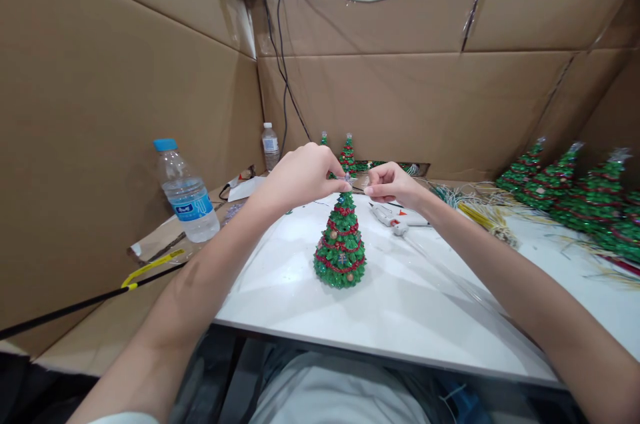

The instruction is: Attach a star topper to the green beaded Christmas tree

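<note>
Your miniature Christmas tree (341,251) stands upright on the white table (280,291), its topper (349,177) clamped in the fingertips of your left hand (307,171). Your right hand (394,184), fingertips together, hovers just beside it. Farther left stand 2 water bottles (193,207).

No wording can be read for certain. The large bottle (181,179) at the left carries a blue label (199,205) with a dark badge and pale lettering, too small and blurred to make out. The bottle farther back (271,161) bears a pale blue-and-white label (271,144), its print likewise too small to read.
</note>
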The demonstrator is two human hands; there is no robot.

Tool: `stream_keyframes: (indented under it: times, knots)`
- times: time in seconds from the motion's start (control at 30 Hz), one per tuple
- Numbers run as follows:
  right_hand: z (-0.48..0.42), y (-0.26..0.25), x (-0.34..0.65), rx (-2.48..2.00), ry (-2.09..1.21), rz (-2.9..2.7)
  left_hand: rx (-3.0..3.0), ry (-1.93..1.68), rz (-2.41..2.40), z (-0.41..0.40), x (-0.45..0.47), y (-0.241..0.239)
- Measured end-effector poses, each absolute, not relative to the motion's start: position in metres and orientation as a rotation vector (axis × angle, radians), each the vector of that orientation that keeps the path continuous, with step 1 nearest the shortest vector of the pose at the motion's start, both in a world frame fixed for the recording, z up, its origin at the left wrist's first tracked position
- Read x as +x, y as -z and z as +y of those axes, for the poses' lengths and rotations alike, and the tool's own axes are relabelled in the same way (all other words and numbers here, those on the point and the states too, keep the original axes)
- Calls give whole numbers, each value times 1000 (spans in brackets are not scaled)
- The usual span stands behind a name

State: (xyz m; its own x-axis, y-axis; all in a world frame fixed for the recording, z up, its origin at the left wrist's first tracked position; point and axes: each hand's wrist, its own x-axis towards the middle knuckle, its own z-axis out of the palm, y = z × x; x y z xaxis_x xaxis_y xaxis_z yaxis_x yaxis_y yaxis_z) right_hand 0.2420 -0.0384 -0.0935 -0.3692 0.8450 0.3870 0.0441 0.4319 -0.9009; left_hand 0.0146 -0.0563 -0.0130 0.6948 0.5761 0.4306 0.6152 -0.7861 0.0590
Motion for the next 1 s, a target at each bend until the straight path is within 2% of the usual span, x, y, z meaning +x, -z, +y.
stream_keyframes:
  times: [0.57, 1.0]
  knots:
    - [-37, 99, 237, -740, -1065, -1727, -2671, 488, -998, -67, 12, 11]
    - [-52, 77, 245, -863, -754, -1948, -2706, 430, -1039, -73, 9, 10]
